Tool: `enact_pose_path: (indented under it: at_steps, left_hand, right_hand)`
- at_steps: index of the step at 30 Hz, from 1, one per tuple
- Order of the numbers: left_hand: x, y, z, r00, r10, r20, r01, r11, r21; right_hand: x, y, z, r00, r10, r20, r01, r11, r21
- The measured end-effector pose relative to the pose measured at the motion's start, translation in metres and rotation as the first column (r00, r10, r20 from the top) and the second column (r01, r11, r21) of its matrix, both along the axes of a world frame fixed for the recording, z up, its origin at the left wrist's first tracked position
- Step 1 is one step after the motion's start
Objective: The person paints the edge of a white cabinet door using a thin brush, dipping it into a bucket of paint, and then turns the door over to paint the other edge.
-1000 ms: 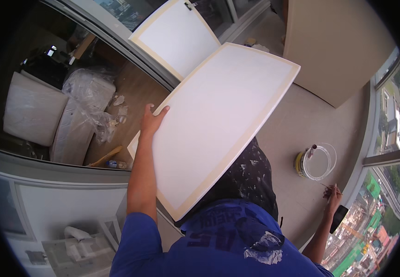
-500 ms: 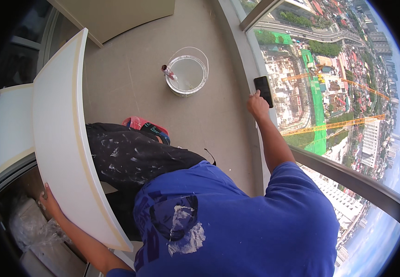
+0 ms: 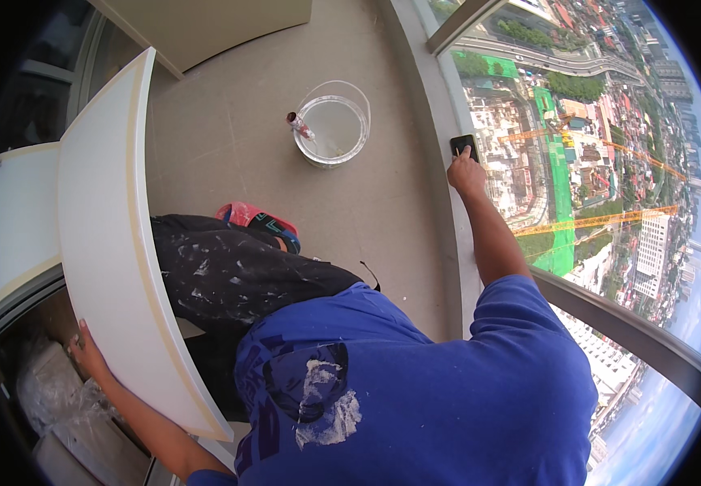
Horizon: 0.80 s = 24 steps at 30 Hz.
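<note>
A: What have you got in your left hand?

B: A large flat white rectangular panel with rounded corners and a cream-coloured edge band. You hold it upright on its edge, and your fingers curl round its lower left rim, closed on it.

A: Where does it sit?

B: Take the clear plastic bucket with a white rim as the mark. The panel stands well to the left of the bucket and nearer to you, its broad face turned left and its thin edge toward your paint-spattered black trousers. A second white panel lies just beyond it, further left.

A: And your right hand?

B: It is stretched out to the right of the bucket, at the grey sill under the window. Your fingertips rest on a small black rectangular device there; whether you grip it I cannot tell.

A: Anything at the bucket itself?

B: A small roller leans on its left rim.
</note>
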<state>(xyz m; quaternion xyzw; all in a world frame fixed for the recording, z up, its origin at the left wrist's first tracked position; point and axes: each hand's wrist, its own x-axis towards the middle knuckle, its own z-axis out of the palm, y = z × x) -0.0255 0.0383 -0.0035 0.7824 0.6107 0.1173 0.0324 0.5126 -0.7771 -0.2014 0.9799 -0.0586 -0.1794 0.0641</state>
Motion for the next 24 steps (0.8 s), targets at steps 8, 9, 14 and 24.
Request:
enact_pose_path:
  at_steps: [8, 9, 14, 24]
  left_hand:
    - [0.005, -0.005, 0.004, 0.999, 0.024, 0.023, -0.023, 0.999, -0.042]
    - [0.009, -0.009, 0.007, 0.999, 0.026, 0.02, -0.025, 0.998, -0.051]
    - [0.008, -0.009, 0.008, 1.0, 0.02, 0.019, -0.02, 0.999, -0.035]
    - [-0.001, -0.008, 0.009, 0.999, 0.008, -0.044, -0.005, 0.997, 0.071]
  right_hand:
    - [0.009, -0.003, -0.004, 0.999, -0.04, -0.035, 0.039, 0.999, -0.015]
    - [0.01, -0.004, -0.003, 0.998, -0.049, -0.037, 0.049, 0.999, -0.013]
    - [0.009, -0.003, -0.003, 0.999, -0.037, -0.03, 0.037, 0.999, 0.009]
    - [0.008, 0.131, 0.107, 0.956, 0.109, -0.272, 0.085, 0.785, 0.614]
